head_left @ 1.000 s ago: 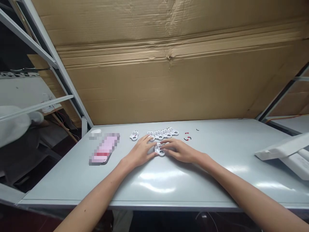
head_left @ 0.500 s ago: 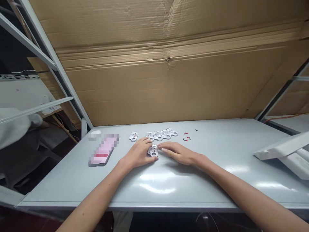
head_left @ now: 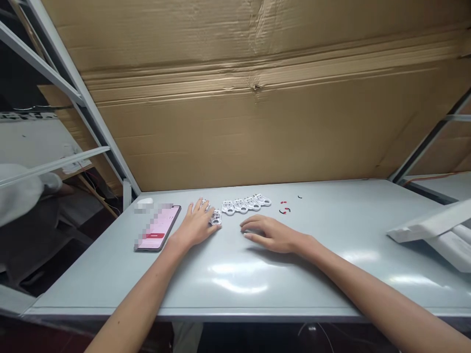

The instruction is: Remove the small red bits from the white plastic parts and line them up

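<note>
My left hand (head_left: 195, 226) is on the grey table, with a small white plastic part (head_left: 216, 217) with a round hole between its thumb and index finger. Its other fingers are spread over a second white part (head_left: 205, 202), which they partly hide. Several like white parts (head_left: 240, 206) lie in an overlapping row just to the right. My right hand (head_left: 270, 232) rests on the tabletop in front of that row, fingers stretched out and holding nothing.
A phone (head_left: 160, 230) with a pink screen lies at the left, a white case (head_left: 144, 204) behind it. Small red and black bits (head_left: 284, 210) are scattered right of the row. White foam pieces (head_left: 437, 228) stick in from the right. A cardboard wall (head_left: 257, 142) closes the back.
My left hand has moved left and slightly back, taking the white part away from my right hand toward the separate white part. My right hand has stayed nearly still.
</note>
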Available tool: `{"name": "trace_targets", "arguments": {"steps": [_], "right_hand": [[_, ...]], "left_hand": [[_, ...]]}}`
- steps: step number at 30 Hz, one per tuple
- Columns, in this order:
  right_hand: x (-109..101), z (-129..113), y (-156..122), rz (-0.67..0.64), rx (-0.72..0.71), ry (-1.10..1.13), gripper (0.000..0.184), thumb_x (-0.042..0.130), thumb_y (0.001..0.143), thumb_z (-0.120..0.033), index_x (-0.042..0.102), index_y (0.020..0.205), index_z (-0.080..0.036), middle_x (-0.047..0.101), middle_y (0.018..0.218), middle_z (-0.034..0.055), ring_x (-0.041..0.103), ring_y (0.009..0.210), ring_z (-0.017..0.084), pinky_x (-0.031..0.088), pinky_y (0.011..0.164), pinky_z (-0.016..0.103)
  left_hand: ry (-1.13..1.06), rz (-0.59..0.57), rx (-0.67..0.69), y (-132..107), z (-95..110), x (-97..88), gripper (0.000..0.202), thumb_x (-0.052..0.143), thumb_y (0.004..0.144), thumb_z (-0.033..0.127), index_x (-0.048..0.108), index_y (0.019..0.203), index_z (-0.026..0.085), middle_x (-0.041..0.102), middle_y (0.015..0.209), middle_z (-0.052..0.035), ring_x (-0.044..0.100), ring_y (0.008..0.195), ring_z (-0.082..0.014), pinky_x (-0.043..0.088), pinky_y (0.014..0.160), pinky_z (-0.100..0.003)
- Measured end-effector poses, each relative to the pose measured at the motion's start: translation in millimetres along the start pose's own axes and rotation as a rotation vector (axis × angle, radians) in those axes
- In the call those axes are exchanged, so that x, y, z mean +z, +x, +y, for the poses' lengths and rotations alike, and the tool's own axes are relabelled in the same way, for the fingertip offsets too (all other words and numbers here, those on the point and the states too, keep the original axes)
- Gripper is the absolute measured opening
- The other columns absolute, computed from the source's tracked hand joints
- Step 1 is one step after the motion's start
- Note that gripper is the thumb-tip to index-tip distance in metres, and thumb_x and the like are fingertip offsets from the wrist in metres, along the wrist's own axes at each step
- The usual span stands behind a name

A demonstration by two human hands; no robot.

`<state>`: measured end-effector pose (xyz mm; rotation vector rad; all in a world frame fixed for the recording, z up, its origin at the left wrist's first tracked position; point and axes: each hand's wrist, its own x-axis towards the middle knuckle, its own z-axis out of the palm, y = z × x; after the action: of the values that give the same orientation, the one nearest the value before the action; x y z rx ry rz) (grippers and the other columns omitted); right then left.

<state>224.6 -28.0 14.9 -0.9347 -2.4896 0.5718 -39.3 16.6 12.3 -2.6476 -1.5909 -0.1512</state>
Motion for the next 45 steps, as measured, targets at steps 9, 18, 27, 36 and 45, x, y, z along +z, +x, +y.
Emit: {"name": "trace_targets", "arguments": {"steps": [9,18,27,36,45], "right_hand": [[0.5,-4.3,-0.1,-0.021,-0.003,-0.014,0.037,0.043,0.1,-0.041,0.069,0.116,-0.02,0.066,0.126,0.0111,0.061,0.115,0.024,0.048,0.099,0.04],[1.8,-1.9,1.2,-0.019,0.023,-0.009,0.038,0.042,0.1,-0.041,0.069,0.116,-0.018,0.065,0.128,0.0123,0.06,0.115,0.025,0.047,0.1,0.04],[2.5,-2.8,1.7,0.005,0.007,-0.008,0.036,0.043,0.099,-0.04,0.07,0.114,-0.02,0.066,0.125,0.0124,0.061,0.113,0.026,0.049,0.098,0.042],[4.0,-1.7,2.7,0.007,0.008,-0.028,0.034,0.045,0.099,-0.039,0.069,0.115,-0.021,0.067,0.123,0.0113,0.062,0.112,0.025,0.049,0.097,0.041],[-3.6,10.8,0.7,0.099,0.054,-0.099,0.031,0.045,0.099,-0.036,0.069,0.11,-0.021,0.071,0.111,0.01,0.064,0.102,0.026,0.05,0.09,0.042]], "left_hand": [[-0.059,0.105,0.091,2.2,3.1,-2.8,0.028,0.055,0.094,0.036,0.06,0.115,0.018,0.058,0.136,-0.0142,0.037,0.141,-0.0329,0.035,0.113,-0.048],[-0.054,-0.068,0.175,-1.7,-4.2,1.8,0.047,0.039,0.1,0.039,0.045,0.142,0.017,0.038,0.155,-0.013,0.029,0.146,-0.0303,0.023,0.118,-0.048],[-0.094,-0.071,0.126,2.7,-1.8,12.2,0.059,0.03,0.102,0.048,0.029,0.153,0.019,0.027,0.159,-0.0126,0.018,0.149,-0.0294,0.014,0.12,-0.053],[-0.095,-0.072,0.059,6.7,2.0,17.2,0.065,0.029,0.102,0.051,0.022,0.155,0.012,0.019,0.16,-0.0182,0.014,0.15,-0.0308,0.015,0.119,-0.054],[-0.149,-0.032,0.072,6.8,0.0,22.9,0.066,0.033,0.101,0.053,0.023,0.154,0.016,0.019,0.161,-0.0182,0.015,0.15,-0.0298,0.02,0.118,-0.051]]}}
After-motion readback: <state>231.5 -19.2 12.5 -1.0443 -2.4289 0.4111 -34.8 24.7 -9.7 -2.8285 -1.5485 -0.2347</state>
